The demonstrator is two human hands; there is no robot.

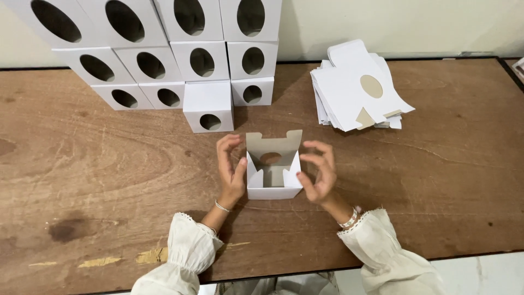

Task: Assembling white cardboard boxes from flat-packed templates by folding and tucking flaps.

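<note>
Head view: at six o'clock, the left hand [231,169] presses a curled palm against the side of an open white box [273,173] on the wooden table [98,180]; the right hand [318,172] hovers half-curled just beside it. Flat blanks [357,87] lie at one o'clock, folded boxes [180,54] stacked at eleven.

Both hands [275,169] flank an open white box [273,175].

The open carton [273,173] is matt white cardboard (brownish-grey inside); the counter [447,164] is scratched, grainy brown wood.
</note>
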